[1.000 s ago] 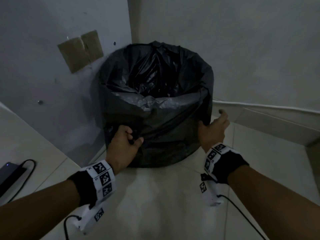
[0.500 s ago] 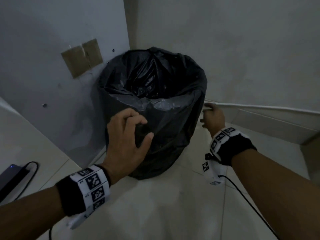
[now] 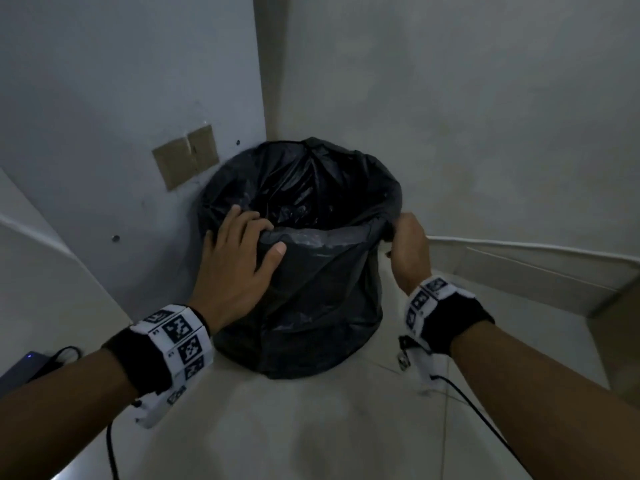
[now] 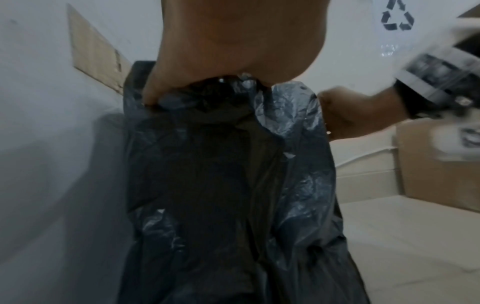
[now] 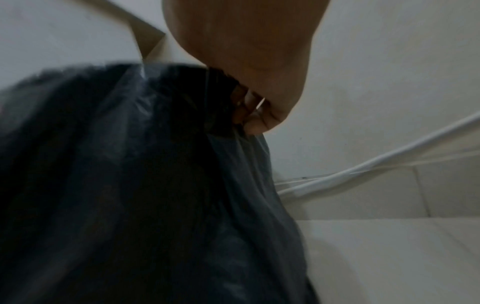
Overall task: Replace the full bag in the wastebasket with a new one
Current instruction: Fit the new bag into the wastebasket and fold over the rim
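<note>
A round wastebasket stands in the wall corner, wrapped in a black bag (image 3: pixel 311 306) whose top is folded down over the outside. My left hand (image 3: pixel 242 244) is at the near-left rim: its fingers hook over the edge into the opening and the thumb presses the outside. The left wrist view shows those fingers (image 4: pixel 153 92) bunching the black bag (image 4: pixel 221 185). My right hand (image 3: pixel 407 244) is at the right rim and pinches the bag's folded edge. Seen from the right wrist, its fingers (image 5: pixel 249 115) are curled on the black plastic (image 5: pixel 130 185). What lies inside the bag is too dark to tell.
Walls close in behind and to the left of the basket, with a brown taped patch (image 3: pixel 187 161). A white pipe (image 3: pixel 519 245) runs along the right baseboard. A dark device with a cable (image 3: pixel 20 372) lies at far left. A cardboard box (image 4: pixel 436 164) stands to the right.
Both hands rose from low on the basket's side to its rim. The left let go of the lower fold and now hooks over the edge; the right took hold of the bag's edge.
</note>
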Tool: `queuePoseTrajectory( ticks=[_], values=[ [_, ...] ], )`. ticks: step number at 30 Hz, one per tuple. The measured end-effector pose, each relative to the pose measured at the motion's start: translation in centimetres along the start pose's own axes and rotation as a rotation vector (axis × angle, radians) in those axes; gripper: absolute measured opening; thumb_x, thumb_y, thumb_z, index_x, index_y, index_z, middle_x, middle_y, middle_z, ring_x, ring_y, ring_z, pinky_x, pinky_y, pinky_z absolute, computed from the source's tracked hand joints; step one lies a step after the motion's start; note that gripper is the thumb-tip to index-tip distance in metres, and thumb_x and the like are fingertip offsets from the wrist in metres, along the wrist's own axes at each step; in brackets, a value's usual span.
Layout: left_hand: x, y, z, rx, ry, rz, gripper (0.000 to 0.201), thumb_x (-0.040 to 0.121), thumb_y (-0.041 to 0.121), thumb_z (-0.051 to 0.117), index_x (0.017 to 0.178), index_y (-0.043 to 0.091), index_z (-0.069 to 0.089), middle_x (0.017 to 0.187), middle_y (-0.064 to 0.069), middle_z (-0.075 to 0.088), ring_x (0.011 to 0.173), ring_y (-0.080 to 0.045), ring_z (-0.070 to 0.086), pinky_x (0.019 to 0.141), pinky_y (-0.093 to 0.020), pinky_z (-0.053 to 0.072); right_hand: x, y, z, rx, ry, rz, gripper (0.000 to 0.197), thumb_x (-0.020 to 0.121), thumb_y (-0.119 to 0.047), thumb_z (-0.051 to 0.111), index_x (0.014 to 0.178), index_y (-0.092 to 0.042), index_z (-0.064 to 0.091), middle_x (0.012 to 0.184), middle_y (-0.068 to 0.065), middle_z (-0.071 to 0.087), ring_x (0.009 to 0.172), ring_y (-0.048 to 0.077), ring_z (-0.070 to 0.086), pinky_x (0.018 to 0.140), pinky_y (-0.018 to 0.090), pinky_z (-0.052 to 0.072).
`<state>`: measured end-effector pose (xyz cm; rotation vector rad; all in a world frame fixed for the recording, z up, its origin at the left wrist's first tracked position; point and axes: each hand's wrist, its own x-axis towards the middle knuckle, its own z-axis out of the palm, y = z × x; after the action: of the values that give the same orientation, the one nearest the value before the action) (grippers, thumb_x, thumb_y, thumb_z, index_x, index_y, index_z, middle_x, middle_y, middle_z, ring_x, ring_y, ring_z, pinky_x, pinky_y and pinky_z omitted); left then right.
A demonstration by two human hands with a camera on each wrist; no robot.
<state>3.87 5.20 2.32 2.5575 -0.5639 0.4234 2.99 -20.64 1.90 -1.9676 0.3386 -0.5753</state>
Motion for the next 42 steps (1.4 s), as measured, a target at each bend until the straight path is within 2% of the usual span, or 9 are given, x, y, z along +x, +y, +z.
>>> queuePoseTrajectory(
  ticks=[5, 9, 13, 18, 25, 30, 35, 38, 42],
  values=[
    [-0.1, -1.3, -0.1, -0.023, -0.018, 0.057, 0.06, 0.092, 0.061, 0.021, 0.13, 0.021, 0.043, 0.148, 0.002, 0.032, 0.149, -0.017, 0.002, 0.115, -0.048, 0.025, -1.6, 2.6, -0.2, -0.184, -0.11, -0.217, 0.011, 0.094, -0.019, 0.054, 0.101, -0.011, 0.053, 0.082, -0.002, 0.056, 0.075, 0.019, 0.053, 0.064, 0.031, 0.037],
    [-0.1, -1.4, -0.2, -0.06, -0.009, 0.033, 0.061, 0.09, 0.064, 0.022, 0.125, 0.02, 0.044, 0.147, 0.002, 0.033, 0.149, -0.015, 0.0, 0.115, -0.046, 0.026, -1.1, 3.3, 0.0, -0.289, -0.039, -0.267, 0.009, 0.091, -0.005, 0.049, 0.099, -0.005, 0.055, 0.086, 0.013, 0.063, 0.08, 0.036, 0.057, 0.062, 0.032, 0.031],
    [0.5, -1.2, -1.0, 0.048, -0.051, 0.038, 0.066, 0.088, 0.065, 0.015, 0.125, 0.02, 0.046, 0.148, 0.0, 0.033, 0.149, -0.019, 0.002, 0.117, -0.054, 0.014, -0.7, 4.1, -1.1, -0.542, -0.286, -0.18, 0.024, 0.092, -0.013, 0.052, 0.115, -0.009, 0.059, 0.102, 0.022, 0.068, 0.092, 0.043, 0.06, 0.069, 0.04, 0.044],
    [0.6, 0.1, -1.2, 0.133, -0.002, 0.178, 0.053, 0.094, 0.05, 0.02, 0.135, 0.024, 0.044, 0.154, 0.001, 0.028, 0.149, -0.02, 0.004, 0.116, -0.06, 0.003, 0.3, 3.3, -2.4, -0.322, -0.178, 0.056, 0.018, 0.089, -0.029, 0.042, 0.093, -0.02, 0.057, 0.092, 0.013, 0.067, 0.085, 0.037, 0.061, 0.078, 0.047, 0.052],
    [0.4, 0.7, -0.1, 0.118, -0.093, 0.276, 0.065, 0.091, 0.07, 0.012, 0.112, 0.026, 0.055, 0.107, 0.008, 0.054, 0.116, -0.016, 0.047, 0.117, -0.054, -0.001, 1.5, 1.7, -2.2, -0.027, -0.051, 0.128, 0.041, 0.098, -0.024, 0.034, 0.138, -0.026, 0.042, 0.131, 0.007, 0.054, 0.11, 0.032, 0.057, 0.096, 0.053, 0.048],
    [0.9, -2.6, -2.0, 0.153, -0.007, 0.236, 0.052, 0.098, 0.049, 0.018, 0.097, 0.017, 0.059, 0.116, -0.003, 0.057, 0.133, -0.025, 0.04, 0.111, -0.064, 0.011, 1.7, 2.7, -2.4, -0.008, -0.129, 0.206, 0.06, 0.093, -0.005, 0.045, 0.149, -0.016, 0.03, 0.142, 0.009, 0.048, 0.118, 0.032, 0.054, 0.093, 0.046, 0.047],
    [1.9, -2.0, -2.8, -0.002, 0.229, 0.143, 0.034, 0.096, 0.024, 0.03, 0.115, 0.015, 0.057, 0.132, -0.004, 0.053, 0.133, -0.025, 0.04, 0.114, -0.055, 0.016, 0.7, 2.9, -1.0, -0.228, -0.249, 0.048, 0.027, 0.087, -0.008, 0.058, 0.114, -0.009, 0.059, 0.107, 0.013, 0.067, 0.083, 0.026, 0.06, 0.073, 0.039, 0.051],
    [1.3, 1.1, -1.8, -0.041, 0.074, 0.261, 0.042, 0.099, 0.04, 0.025, 0.12, 0.02, 0.056, 0.122, 0.003, 0.061, 0.12, -0.017, 0.051, 0.115, -0.051, 0.02, 0.2, 2.6, -0.2, -0.295, -0.195, 0.012, 0.003, 0.086, -0.01, 0.058, 0.086, -0.009, 0.056, 0.085, 0.013, 0.065, 0.085, 0.032, 0.062, 0.073, 0.039, 0.048],
    [0.4, 3.1, -0.2, 0.1, -0.065, 0.291, 0.06, 0.094, 0.062, 0.016, 0.13, 0.028, 0.05, 0.111, 0.01, 0.065, 0.104, -0.012, 0.058, 0.111, -0.04, 0.024, -0.6, 2.9, -0.3, -0.409, -0.132, -0.101, 0.01, 0.091, -0.013, 0.049, 0.091, -0.005, 0.055, 0.088, 0.024, 0.064, 0.082, 0.04, 0.059, 0.065, 0.038, 0.042]
  ],
)
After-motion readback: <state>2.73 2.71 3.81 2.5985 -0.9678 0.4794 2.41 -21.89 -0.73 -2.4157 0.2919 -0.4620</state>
